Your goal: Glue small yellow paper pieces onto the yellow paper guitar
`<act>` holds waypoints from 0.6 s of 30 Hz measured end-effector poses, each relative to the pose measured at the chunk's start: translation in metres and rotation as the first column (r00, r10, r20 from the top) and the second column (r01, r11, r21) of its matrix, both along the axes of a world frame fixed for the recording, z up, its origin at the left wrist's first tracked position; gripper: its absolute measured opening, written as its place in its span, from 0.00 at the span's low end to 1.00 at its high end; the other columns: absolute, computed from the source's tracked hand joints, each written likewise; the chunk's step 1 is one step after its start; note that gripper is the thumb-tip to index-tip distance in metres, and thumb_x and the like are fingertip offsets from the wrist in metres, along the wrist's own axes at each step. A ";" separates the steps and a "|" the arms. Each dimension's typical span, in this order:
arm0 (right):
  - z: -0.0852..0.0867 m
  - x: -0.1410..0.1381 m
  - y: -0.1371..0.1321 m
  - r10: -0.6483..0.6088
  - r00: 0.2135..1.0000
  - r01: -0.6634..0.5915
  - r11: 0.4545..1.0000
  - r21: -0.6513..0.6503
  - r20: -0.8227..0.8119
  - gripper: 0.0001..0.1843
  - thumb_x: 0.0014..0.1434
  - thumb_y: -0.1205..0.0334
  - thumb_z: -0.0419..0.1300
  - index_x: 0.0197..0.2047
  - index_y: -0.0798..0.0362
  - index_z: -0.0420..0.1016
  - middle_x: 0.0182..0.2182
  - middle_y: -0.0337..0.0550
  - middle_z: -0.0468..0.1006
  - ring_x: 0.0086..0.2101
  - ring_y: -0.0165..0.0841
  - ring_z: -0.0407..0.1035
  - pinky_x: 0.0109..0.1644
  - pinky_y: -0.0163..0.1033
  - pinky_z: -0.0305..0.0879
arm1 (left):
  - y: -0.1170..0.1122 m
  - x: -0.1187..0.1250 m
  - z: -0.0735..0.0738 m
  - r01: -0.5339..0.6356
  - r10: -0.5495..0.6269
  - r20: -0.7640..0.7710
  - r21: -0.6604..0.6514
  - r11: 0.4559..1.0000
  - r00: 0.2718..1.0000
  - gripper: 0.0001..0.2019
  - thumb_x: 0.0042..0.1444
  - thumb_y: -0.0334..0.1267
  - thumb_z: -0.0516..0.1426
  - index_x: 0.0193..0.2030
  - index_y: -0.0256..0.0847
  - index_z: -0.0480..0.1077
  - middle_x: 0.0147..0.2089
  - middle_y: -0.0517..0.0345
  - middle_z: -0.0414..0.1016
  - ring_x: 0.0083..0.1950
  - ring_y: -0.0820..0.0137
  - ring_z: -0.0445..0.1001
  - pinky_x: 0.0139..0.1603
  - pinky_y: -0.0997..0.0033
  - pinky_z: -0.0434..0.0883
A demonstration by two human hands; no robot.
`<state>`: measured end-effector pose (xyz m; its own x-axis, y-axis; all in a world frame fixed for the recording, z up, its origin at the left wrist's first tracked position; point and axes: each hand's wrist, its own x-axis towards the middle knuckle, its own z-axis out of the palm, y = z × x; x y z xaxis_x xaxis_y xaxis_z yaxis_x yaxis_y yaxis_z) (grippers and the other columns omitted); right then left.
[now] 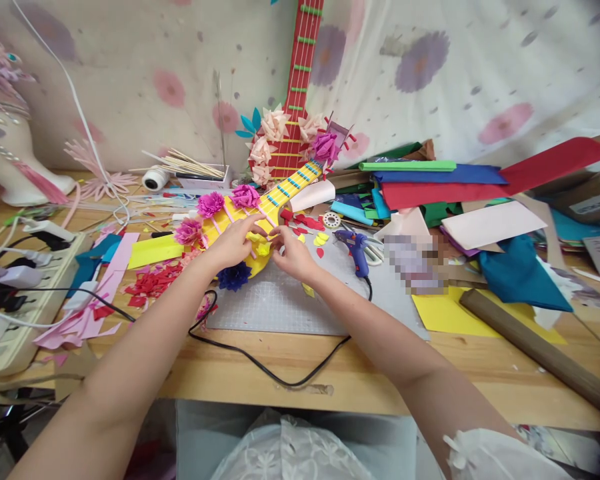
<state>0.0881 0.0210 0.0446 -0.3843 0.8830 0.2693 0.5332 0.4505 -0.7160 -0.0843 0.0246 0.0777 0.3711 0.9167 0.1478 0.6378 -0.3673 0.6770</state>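
Observation:
A yellow toy guitar [275, 200], trimmed with paper flowers, lies tilted on the grey cutting mat [300, 313]. My left hand [237, 241] reaches over its body, fingers bent around a yellow paper flower [263, 249]. From the other side my right hand [293, 252] comes in with curled fingers, its tips almost meeting the left ones beside that flower. Whatever is pinched in the right fingertips is too small to make out. Below the left hand sits a dark blue paper flower [234, 276]. Magenta flowers [245, 196] line the guitar's upper edge.
A blue glue gun [355, 250] lies right of my hands, its black cord [280, 380] looping along the front edge. Behind stands a red guitar [285, 157]. Coloured paper [440, 187] is piled at the right; a power strip [15, 333] is at the left.

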 end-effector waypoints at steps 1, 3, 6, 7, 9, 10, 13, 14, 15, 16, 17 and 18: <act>0.000 0.000 0.000 0.009 1.000 -0.009 1.000 0.010 0.008 0.20 0.47 0.73 0.49 0.44 0.49 0.57 0.35 0.37 0.75 0.33 0.30 0.69 0.38 0.37 0.62 | 0.000 0.001 0.000 0.007 -0.007 0.013 -0.022 1.000 1.000 0.36 0.41 0.22 0.45 0.62 0.42 0.54 0.50 0.51 0.73 0.33 0.73 0.74 0.33 0.71 0.72; 0.000 0.000 0.000 0.018 0.999 -0.018 1.000 0.019 0.029 0.21 0.47 0.73 0.49 0.45 0.49 0.57 0.36 0.38 0.75 0.34 0.31 0.69 0.38 0.37 0.62 | 0.001 0.001 -0.001 0.016 -0.015 0.032 -0.044 0.999 0.999 0.36 0.42 0.22 0.45 0.62 0.42 0.53 0.50 0.51 0.73 0.31 0.74 0.74 0.32 0.72 0.72; 0.001 -0.001 0.000 0.017 0.998 -0.018 1.000 0.019 0.062 0.21 0.47 0.73 0.49 0.45 0.49 0.57 0.37 0.39 0.75 0.35 0.32 0.69 0.38 0.38 0.62 | 0.002 0.002 -0.001 0.013 -0.013 0.014 -0.040 0.999 1.000 0.33 0.45 0.23 0.46 0.61 0.43 0.54 0.47 0.53 0.74 0.31 0.74 0.74 0.34 0.71 0.72; 0.002 -0.001 0.000 0.016 0.997 -0.018 1.000 0.020 0.071 0.21 0.47 0.73 0.49 0.45 0.49 0.57 0.37 0.39 0.75 0.35 0.32 0.69 0.38 0.38 0.62 | 0.002 0.002 -0.001 0.013 -0.013 0.004 -0.048 0.999 1.000 0.32 0.47 0.24 0.46 0.61 0.43 0.54 0.47 0.53 0.75 0.30 0.75 0.74 0.35 0.71 0.72; 0.002 -0.001 0.000 0.016 0.996 -0.018 1.000 0.026 0.084 0.21 0.47 0.73 0.48 0.46 0.50 0.57 0.36 0.40 0.75 0.35 0.33 0.69 0.39 0.39 0.62 | 0.003 0.002 0.000 0.018 -0.018 0.004 -0.085 0.996 1.000 0.30 0.49 0.25 0.46 0.61 0.44 0.54 0.46 0.54 0.75 0.27 0.75 0.74 0.36 0.70 0.72; 0.002 -0.001 0.000 0.014 0.996 -0.017 0.999 0.029 0.089 0.21 0.48 0.73 0.48 0.46 0.50 0.57 0.36 0.40 0.75 0.35 0.33 0.69 0.39 0.39 0.62 | 0.004 0.002 0.001 0.022 -0.021 0.014 -0.110 0.994 1.000 0.29 0.50 0.26 0.47 0.61 0.44 0.53 0.47 0.53 0.75 0.26 0.75 0.74 0.36 0.70 0.72; 0.002 -0.001 0.000 0.008 0.995 -0.012 0.999 0.038 0.098 0.21 0.48 0.73 0.49 0.46 0.49 0.57 0.37 0.40 0.75 0.36 0.33 0.69 0.39 0.39 0.62 | 0.006 0.003 0.002 0.041 -0.033 0.047 -0.164 0.986 0.998 0.28 0.52 0.30 0.49 0.61 0.45 0.52 0.46 0.53 0.76 0.26 0.74 0.75 0.32 0.71 0.72; 0.002 -0.001 0.000 0.008 0.995 -0.012 0.999 0.040 0.099 0.20 0.48 0.73 0.49 0.46 0.50 0.57 0.37 0.41 0.75 0.36 0.33 0.69 0.39 0.38 0.62 | 0.006 0.003 0.002 0.046 -0.038 0.052 -0.173 0.984 0.998 0.28 0.52 0.31 0.50 0.61 0.45 0.52 0.45 0.53 0.76 0.26 0.74 0.75 0.32 0.71 0.72; 0.003 -0.001 0.000 0.009 0.995 -0.013 0.999 0.040 0.098 0.20 0.48 0.73 0.49 0.46 0.50 0.57 0.37 0.41 0.75 0.36 0.33 0.68 0.38 0.38 0.62 | 0.007 0.003 0.003 0.052 -0.043 0.053 -0.179 0.982 0.998 0.28 0.52 0.32 0.51 0.61 0.45 0.53 0.44 0.53 0.76 0.27 0.73 0.75 0.31 0.71 0.72; 0.003 -0.001 0.000 0.011 0.995 -0.014 0.999 0.039 0.096 0.20 0.49 0.73 0.49 0.46 0.50 0.57 0.37 0.41 0.76 0.35 0.33 0.68 0.38 0.38 0.62 | 0.007 0.003 0.003 0.057 -0.048 0.052 -0.183 0.981 0.997 0.27 0.51 0.33 0.52 0.60 0.44 0.54 0.43 0.54 0.76 0.27 0.73 0.75 0.31 0.71 0.72; 0.003 -0.001 0.000 0.012 0.995 -0.015 0.999 0.037 0.095 0.20 0.49 0.73 0.49 0.46 0.50 0.57 0.38 0.41 0.76 0.35 0.33 0.68 0.38 0.38 0.61 | 0.008 0.003 0.003 0.061 -0.052 0.050 -0.186 0.981 0.997 0.26 0.51 0.33 0.52 0.59 0.44 0.55 0.42 0.54 0.76 0.27 0.73 0.75 0.31 0.71 0.72; 0.003 -0.001 -0.001 0.012 0.996 -0.015 0.999 0.034 0.094 0.20 0.48 0.73 0.49 0.46 0.50 0.57 0.38 0.41 0.76 0.35 0.33 0.68 0.38 0.38 0.61 | 0.008 0.003 0.003 0.065 -0.057 0.050 -0.189 0.980 0.997 0.26 0.51 0.32 0.52 0.59 0.44 0.55 0.41 0.55 0.76 0.27 0.73 0.75 0.30 0.71 0.72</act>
